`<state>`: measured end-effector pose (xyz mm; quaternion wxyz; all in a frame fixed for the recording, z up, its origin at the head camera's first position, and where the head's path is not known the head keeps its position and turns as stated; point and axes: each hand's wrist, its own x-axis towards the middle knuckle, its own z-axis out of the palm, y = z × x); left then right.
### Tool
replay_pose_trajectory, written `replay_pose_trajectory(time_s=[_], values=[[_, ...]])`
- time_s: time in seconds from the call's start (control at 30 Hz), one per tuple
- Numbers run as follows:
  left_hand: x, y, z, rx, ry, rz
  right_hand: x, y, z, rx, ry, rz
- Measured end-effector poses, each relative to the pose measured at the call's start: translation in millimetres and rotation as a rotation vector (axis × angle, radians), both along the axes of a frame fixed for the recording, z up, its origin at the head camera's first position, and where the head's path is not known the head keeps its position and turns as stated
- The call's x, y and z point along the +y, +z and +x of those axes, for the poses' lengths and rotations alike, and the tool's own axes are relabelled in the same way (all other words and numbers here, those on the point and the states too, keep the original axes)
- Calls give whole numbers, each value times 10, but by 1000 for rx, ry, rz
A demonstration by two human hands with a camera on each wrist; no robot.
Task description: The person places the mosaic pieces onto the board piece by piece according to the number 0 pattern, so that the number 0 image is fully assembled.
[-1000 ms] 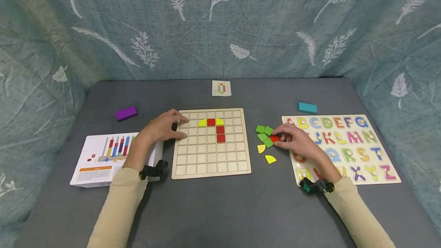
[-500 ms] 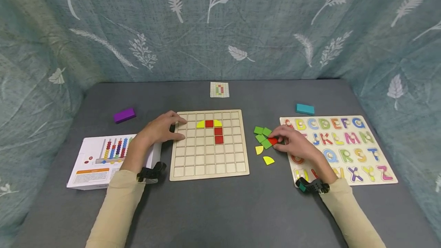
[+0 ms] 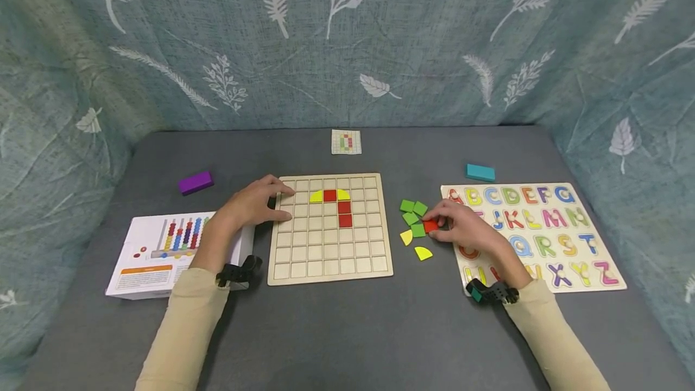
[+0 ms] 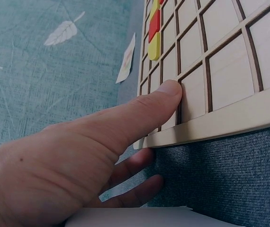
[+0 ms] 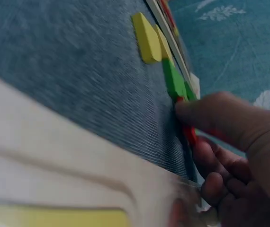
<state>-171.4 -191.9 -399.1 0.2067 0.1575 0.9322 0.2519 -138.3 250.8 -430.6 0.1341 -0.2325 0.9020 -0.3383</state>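
Observation:
My left hand (image 3: 254,203) rests at the left edge of the wooden grid board (image 3: 331,258), its thumb laid on the squares and other fingers by the rim in the left wrist view. Red square tiles (image 3: 344,221) and yellow quarter-round tiles (image 3: 316,197) sit in the board's upper cells. To the board's right, my right hand (image 3: 461,222) pinches a red square tile (image 3: 429,225) between thumb and fingers, low over the table. Several green square tiles (image 3: 410,218) lie right against it, with two yellow quarter-round tiles (image 3: 423,253) just below them.
A small pattern card (image 3: 345,142) lies behind the board. An alphabet board (image 3: 592,258) extends under my right forearm, and a white box (image 3: 146,252) under my left. Purple (image 3: 196,183) and teal (image 3: 480,172) blocks lie farther back. A curtain (image 3: 304,77) hangs behind the table.
The red tile in my right hand has turned a little. The lowest green tile has swung straighter and a yellow piece has shifted slightly. My left hand stays on the board.

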Motion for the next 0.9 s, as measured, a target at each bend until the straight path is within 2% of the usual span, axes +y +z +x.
replay_pose_trajectory(time_s=[0.17,0.4,0.47,0.63,0.9], values=[[-26,-21,40,-5,3,-3,-102,20,22,4,-15,-83],[2,-9,29,3,-1,1,-551,94,79,65,103,-194],[29,-5,-8,7,-2,-4,-688,112,64,104,151,-193],[37,-6,-37,-9,8,-26,-1005,111,3,124,278,-170],[26,-25,-13,-5,15,-19,-1315,70,-78,194,378,-80]])
